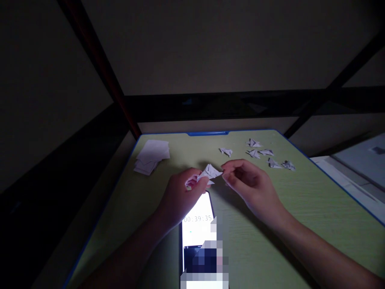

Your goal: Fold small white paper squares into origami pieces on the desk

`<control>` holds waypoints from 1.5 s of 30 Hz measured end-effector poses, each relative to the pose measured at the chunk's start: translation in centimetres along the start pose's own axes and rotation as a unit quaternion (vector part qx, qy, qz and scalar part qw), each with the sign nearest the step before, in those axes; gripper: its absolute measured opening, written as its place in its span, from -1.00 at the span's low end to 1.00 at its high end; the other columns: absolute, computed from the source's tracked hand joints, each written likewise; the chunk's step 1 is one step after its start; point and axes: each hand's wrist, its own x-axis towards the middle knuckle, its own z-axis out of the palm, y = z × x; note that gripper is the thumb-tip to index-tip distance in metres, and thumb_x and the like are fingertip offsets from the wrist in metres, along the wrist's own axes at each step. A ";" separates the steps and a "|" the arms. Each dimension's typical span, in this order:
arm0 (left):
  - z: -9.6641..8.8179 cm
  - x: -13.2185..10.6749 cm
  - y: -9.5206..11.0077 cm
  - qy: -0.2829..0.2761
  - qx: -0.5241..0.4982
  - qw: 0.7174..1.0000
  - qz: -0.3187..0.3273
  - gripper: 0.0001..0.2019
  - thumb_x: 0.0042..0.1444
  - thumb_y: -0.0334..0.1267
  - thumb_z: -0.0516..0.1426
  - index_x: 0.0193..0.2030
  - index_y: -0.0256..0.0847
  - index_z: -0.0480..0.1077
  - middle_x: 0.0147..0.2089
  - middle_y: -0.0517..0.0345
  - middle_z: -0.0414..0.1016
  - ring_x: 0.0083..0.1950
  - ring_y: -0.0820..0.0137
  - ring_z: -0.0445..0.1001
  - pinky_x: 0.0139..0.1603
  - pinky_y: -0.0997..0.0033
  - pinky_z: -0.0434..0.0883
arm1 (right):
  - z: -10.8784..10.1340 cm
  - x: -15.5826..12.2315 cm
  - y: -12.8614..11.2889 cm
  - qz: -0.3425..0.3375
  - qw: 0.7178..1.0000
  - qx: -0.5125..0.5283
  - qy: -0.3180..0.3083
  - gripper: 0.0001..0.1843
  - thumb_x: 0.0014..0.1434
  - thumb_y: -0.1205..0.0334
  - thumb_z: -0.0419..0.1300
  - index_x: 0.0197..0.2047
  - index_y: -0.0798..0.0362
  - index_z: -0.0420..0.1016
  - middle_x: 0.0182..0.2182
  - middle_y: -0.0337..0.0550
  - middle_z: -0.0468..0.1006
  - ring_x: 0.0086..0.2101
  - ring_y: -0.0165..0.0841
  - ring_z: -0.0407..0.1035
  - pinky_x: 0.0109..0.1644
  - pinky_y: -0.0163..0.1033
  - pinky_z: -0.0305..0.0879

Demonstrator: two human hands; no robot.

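A small piece of white paper, folded into pointed flaps like an origami figure (210, 171), is held up above the middle of the table. My left hand (188, 188) grips its left side, thumb on the near face. At the paper's right tip, the thumb and forefinger of my right hand (251, 180) are closed in a pinch. Several similar folded paper figures (253, 153) lie beyond my right hand, with one (226, 151) apart from them to the left.
A loose stack of white paper sheets (153, 154) lies at the table's far left. Below my hands a lit phone (197, 233) shows a timer, its lower part pixelated. The green tabletop (300, 200) has a blue edge. Papers and a pale flat object (363, 156) are beyond its right edge.
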 end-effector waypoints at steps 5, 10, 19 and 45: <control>0.0 -0.1 0.1 -0.002 -0.004 1.000 0.006 -0.86 0.09 -0.29 0.07 -0.39 -0.29 0.40 -0.46 0.11 0.52 -0.44 0.44 0.46 -0.42 0.47 0.38 | 0.2 -0.3 0.2 -0.085 0.992 -0.087 0.013 -0.88 0.02 0.35 0.21 -0.30 0.05 0.40 -0.41 -0.19 0.43 -0.44 -0.41 0.29 -0.38 -0.24 0.24; 0.1 -0.3 0.1 -0.010 0.016 0.999 0.031 -0.88 0.07 -0.31 0.08 -0.32 -0.29 0.41 -0.44 0.10 0.53 -0.41 0.43 0.47 -0.39 0.46 0.40 | 0.2 -0.4 0.3 -0.098 0.987 -0.131 0.002 -0.98 0.05 0.34 0.19 -0.40 0.05 0.41 -0.48 -0.22 0.42 -0.47 -0.42 0.29 -0.42 -0.24 0.23; 0.4 -0.8 -0.3 0.003 0.112 0.987 0.114 -0.82 0.14 -0.30 0.04 -0.38 -0.26 0.43 -0.52 0.18 0.46 -0.50 0.50 0.39 -0.48 0.55 0.33 | 0.3 -0.8 0.3 -0.141 0.980 -0.139 -0.029 -0.86 0.05 0.38 0.19 -0.26 0.05 0.41 -0.38 -0.17 0.43 -0.38 -0.37 0.31 -0.33 -0.20 0.28; 0.1 -0.8 -0.8 0.036 0.218 0.947 0.234 -0.61 0.12 -0.35 0.09 0.12 -0.21 0.25 -0.25 0.10 0.58 -0.33 0.41 0.52 -0.28 0.39 0.47 | 0.3 -1.1 -0.3 -0.196 0.968 -0.157 -0.033 -0.88 0.05 0.39 0.22 -0.32 0.00 0.40 -0.40 -0.20 0.43 -0.36 -0.36 0.33 -0.31 -0.18 0.29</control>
